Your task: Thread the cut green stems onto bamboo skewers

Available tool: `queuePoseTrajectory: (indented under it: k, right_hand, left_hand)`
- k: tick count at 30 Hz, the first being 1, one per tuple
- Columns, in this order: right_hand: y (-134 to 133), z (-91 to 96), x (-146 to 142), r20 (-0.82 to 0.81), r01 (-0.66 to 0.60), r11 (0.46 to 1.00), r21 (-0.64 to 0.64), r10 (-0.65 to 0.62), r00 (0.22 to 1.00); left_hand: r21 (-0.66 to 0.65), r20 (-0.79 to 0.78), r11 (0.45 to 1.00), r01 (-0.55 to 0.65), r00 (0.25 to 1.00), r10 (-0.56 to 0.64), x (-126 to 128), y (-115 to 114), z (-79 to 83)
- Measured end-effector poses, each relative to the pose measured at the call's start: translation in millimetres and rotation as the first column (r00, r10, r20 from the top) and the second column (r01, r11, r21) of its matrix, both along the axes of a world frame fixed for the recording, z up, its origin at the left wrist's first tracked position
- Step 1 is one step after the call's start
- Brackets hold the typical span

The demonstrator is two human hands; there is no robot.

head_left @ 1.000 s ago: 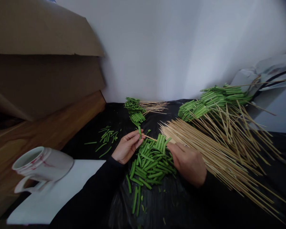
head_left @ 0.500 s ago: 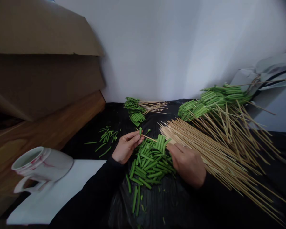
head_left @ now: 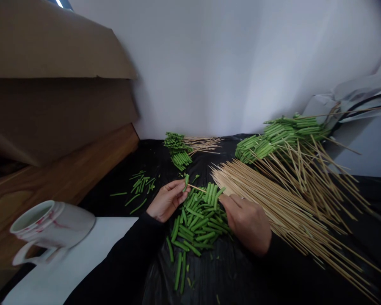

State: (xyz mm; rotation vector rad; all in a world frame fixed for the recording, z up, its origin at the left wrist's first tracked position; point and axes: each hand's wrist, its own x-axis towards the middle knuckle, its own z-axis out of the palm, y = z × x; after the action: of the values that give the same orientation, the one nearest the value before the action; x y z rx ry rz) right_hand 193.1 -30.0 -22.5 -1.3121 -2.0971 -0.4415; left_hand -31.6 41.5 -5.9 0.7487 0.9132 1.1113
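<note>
Between thumb and fingers, my left hand (head_left: 167,199) pinches a short piece of green bean (head_left: 186,181). The tip of a thin wooden skewer (head_left: 197,187) meets that piece or lies right at it; I cannot tell if it has gone in. My right hand (head_left: 248,220) is closed round the skewer's other end. Several bean pieces (head_left: 212,194) sit side by side on the skewer, close to my right fingers. Below both hands lies a loose pile of cut green beans (head_left: 198,228) on black plastic sheeting (head_left: 165,279).
Bare skewers (head_left: 273,203) lie heaped on the right. Behind them are stacked filled skewers (head_left: 282,135), with a smaller stack (head_left: 179,150) by the wall. Bean scraps (head_left: 141,184) lie left. A white mug (head_left: 70,224) stands on white paper (head_left: 92,250), near a cardboard box (head_left: 60,114).
The bean piece in my left hand stands up a little more from the fingertips. Both hands keep their hold, and the whole view has shifted slightly.
</note>
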Motion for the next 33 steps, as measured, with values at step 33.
queuePoseTrajectory:
  k: [33]
  right_hand:
    - [-6,-0.8,-9,-0.068,-0.038,0.999,0.021,0.04,0.997]
  left_hand:
    - [0.173,-0.169,0.983,0.06,0.985,-0.03,22,-19,-1.1]
